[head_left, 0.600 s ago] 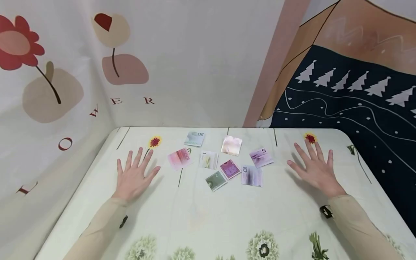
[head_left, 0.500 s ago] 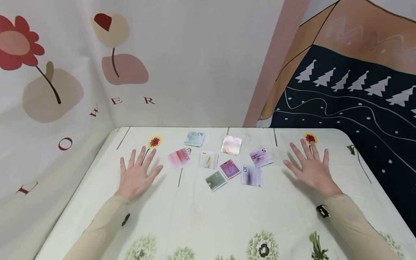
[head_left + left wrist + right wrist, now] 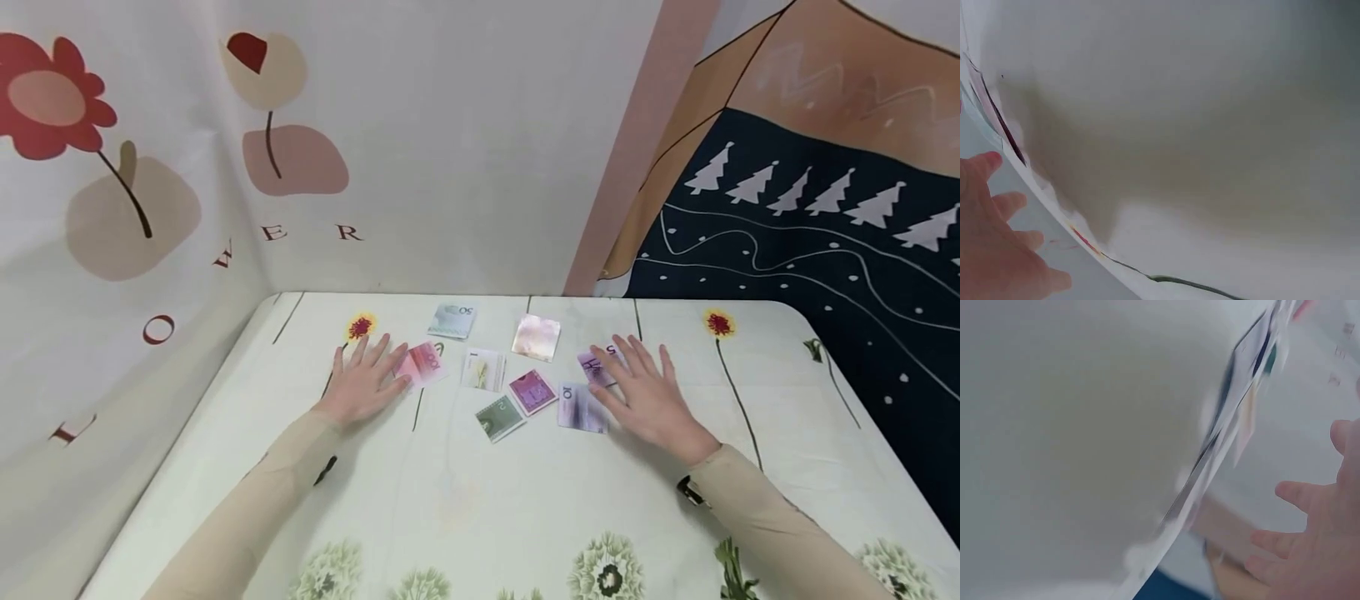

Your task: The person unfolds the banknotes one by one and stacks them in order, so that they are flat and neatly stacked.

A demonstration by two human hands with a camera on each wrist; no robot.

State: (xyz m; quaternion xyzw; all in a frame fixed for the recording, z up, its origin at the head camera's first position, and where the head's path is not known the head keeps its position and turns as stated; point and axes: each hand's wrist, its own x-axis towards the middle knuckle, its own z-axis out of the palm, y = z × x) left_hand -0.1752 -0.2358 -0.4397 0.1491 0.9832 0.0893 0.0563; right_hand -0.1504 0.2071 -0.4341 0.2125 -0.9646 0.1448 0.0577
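My left hand [image 3: 363, 387] has its fingers spread beside the pink 100 banknote [image 3: 423, 363], partly over its left edge. Over at the right, my right hand [image 3: 651, 402] stretches its fingers above the purple 5 banknote [image 3: 592, 367], hiding part of it, with its thumb by the purple 10 banknote [image 3: 579, 410]. Both wrist views show the hands apart from the table surface, holding nothing. Between them lie a green 2 banknote [image 3: 499, 418], a magenta note [image 3: 533, 392], a pale 1 banknote [image 3: 483, 370], a shiny pinkish note [image 3: 536, 337] and a blue-green 50 banknote [image 3: 452, 321].
A white tablecloth [image 3: 465, 508] with printed flowers covers the table. Its far edge meets a pale hanging cloth [image 3: 450, 167] with a flower print. Dark blue fabric [image 3: 795, 225] with white trees hangs at the right.
Both hands have moved inward toward the banknotes, the right one farther, and it now covers part of the 5 banknote. The notes lie as before; the head view has shifted slightly.
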